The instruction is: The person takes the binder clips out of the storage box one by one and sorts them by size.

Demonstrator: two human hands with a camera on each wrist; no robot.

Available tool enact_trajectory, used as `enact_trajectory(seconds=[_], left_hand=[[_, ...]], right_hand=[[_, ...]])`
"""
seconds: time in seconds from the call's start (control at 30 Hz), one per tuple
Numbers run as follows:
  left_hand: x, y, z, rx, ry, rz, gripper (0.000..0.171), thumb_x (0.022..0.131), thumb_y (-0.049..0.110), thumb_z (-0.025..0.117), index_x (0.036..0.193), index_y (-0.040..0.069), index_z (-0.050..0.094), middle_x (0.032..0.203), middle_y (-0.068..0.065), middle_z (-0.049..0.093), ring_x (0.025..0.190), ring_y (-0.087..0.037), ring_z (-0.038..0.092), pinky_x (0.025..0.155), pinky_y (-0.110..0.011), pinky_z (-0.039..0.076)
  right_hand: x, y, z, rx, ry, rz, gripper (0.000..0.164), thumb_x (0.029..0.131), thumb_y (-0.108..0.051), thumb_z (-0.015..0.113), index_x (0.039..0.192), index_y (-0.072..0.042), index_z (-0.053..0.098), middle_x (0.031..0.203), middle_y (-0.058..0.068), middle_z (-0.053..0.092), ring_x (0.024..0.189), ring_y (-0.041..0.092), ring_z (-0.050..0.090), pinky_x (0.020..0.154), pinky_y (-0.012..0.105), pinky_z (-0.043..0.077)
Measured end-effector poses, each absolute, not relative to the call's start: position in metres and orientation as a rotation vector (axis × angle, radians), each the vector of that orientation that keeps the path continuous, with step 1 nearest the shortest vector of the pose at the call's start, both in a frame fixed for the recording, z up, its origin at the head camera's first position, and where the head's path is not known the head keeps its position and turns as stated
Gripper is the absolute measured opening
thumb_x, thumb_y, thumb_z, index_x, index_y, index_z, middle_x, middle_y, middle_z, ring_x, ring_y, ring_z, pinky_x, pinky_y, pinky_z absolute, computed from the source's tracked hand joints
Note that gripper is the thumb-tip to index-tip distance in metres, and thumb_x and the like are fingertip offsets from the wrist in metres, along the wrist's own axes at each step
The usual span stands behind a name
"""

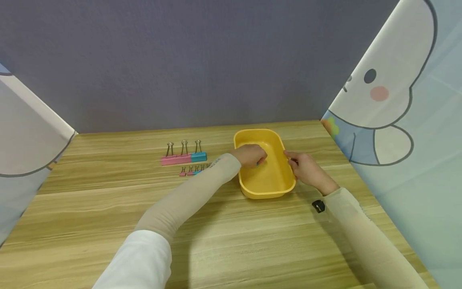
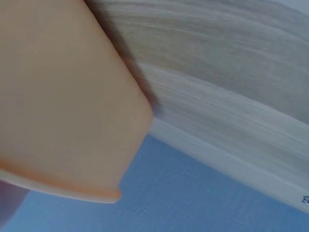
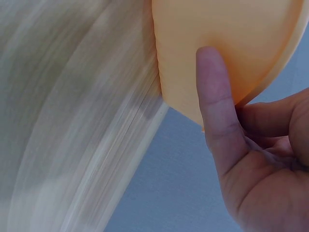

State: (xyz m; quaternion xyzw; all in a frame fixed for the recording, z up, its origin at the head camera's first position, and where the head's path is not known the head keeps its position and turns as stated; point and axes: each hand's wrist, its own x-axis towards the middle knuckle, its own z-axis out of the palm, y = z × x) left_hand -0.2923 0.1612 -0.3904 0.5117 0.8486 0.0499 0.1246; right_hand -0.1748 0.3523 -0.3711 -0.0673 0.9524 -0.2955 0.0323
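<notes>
A yellow plastic bin (image 1: 268, 185) stands on the wooden table. My left hand (image 1: 250, 155) reaches down inside it with curled fingers. A bit of blue, seemingly a small binder clip (image 1: 258, 163), shows at those fingertips; most of it is hidden by the hand. At the bin's right side, my right hand (image 1: 306, 170) pinches the rim. In the right wrist view its thumb (image 3: 215, 87) lies straight along the outer wall (image 3: 181, 48), with the other fingers at the rim. The left wrist view shows just the bin's outer side (image 2: 72, 106), not the fingers.
Left of the bin is a row of large pink binder clips (image 1: 175, 159) and blue ones (image 1: 198, 156), handles up. Smaller pink and blue clips (image 1: 190, 173) line up in front, partly behind the left sleeve. A black object (image 1: 319, 206) is near the right wrist. A grey panel (image 1: 202, 68) closes the back.
</notes>
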Motion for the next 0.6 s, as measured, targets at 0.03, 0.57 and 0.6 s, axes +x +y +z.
enact_trajectory(seconds=[0.03, 0.57, 0.6], left_hand=[[-0.293, 0.161, -0.391, 1.495, 2.476, 0.146, 0.016, 0.089, 0.005, 0.064, 0.077, 0.013, 0.058, 0.076, 0.002, 0.055, 0.071, -0.012, 0.05, 0.066, -0.023, 0.043], [-0.304, 0.154, -0.382, 1.575, 2.504, 0.31, 0.012, 0.088, 0.011, 0.068, 0.08, 0.014, 0.06, 0.079, 0.005, 0.059, 0.073, -0.01, 0.052, 0.066, -0.019, 0.043], [-0.304, 0.153, -0.381, 1.58, 2.513, 0.31, 0.012, 0.088, 0.012, 0.068, 0.08, 0.014, 0.059, 0.079, 0.005, 0.058, 0.073, -0.01, 0.052, 0.066, -0.019, 0.042]], right_hand=[[-0.175, 0.353, -0.371, -0.206, 2.929, -0.908, 0.041, 0.099, 0.0, 0.042, 0.14, 0.006, 0.038, 0.06, 0.006, 0.051, 0.046, 0.018, 0.047, 0.043, 0.028, 0.041], [-0.178, 0.353, -0.368, -0.18, 2.894, -0.925, 0.043, 0.1, -0.001, 0.041, 0.142, 0.004, 0.036, 0.062, 0.007, 0.052, 0.048, 0.018, 0.048, 0.043, 0.028, 0.041], [-0.178, 0.353, -0.367, -0.181, 2.892, -0.927, 0.043, 0.1, -0.001, 0.041, 0.142, 0.005, 0.036, 0.062, 0.007, 0.052, 0.048, 0.018, 0.049, 0.043, 0.028, 0.041]])
